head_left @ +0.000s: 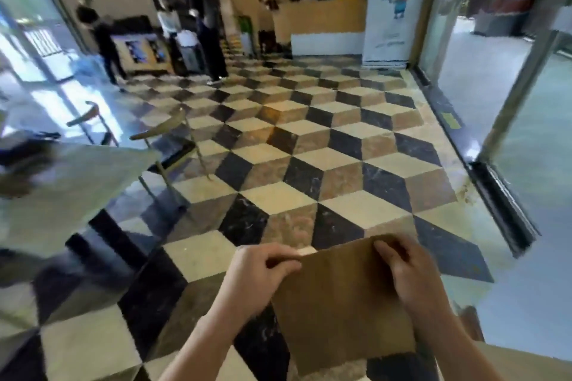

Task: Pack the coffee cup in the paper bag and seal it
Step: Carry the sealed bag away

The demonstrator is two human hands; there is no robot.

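Pinching the top edge of the flat brown paper bag at opposite corners, the left hand and right hand are holding it between them above the cube-patterned tiled floor, fingers closed on paper.

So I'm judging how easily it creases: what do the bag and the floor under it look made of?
The bag, pinched at its top edge by the left hand and right hand, looks like matte brown kraft paper: flat, dull, no shine. The floor looks like polished stone or tile, judging by its glossy reflections and marbled veins.
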